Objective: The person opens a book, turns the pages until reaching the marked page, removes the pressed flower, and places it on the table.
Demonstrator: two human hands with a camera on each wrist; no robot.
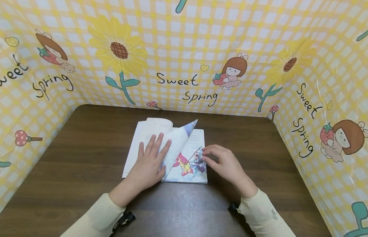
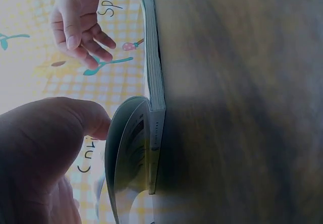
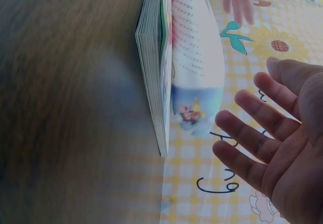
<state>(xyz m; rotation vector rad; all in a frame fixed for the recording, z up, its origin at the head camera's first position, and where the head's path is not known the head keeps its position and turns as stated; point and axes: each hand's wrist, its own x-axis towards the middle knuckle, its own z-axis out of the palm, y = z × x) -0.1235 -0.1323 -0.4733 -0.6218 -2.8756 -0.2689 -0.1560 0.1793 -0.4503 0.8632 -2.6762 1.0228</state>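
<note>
An open book (image 1: 191, 176) lies on the table, with a coloured drawing of a figure on its right-hand page. One leaf (image 1: 178, 141) stands partly raised near the middle, its blue-tinted top corner lifted and bent over to the right. Fingers spread and straight, my left hand (image 1: 151, 164) rests over the left-hand pages, its thumb near the spine. My right hand (image 1: 225, 163) is beside the book's right edge, fingers loosely bent. The right wrist view shows that hand (image 3: 272, 143) holding nothing, apart from the raised leaf (image 3: 197, 57).
The dark wooden table (image 1: 83, 158) is enclosed on the sides by a yellow checked cloth (image 1: 172, 42) printed with flowers and lettering. Black straps or devices show at both cuffs, one by the left sleeve (image 1: 92, 214).
</note>
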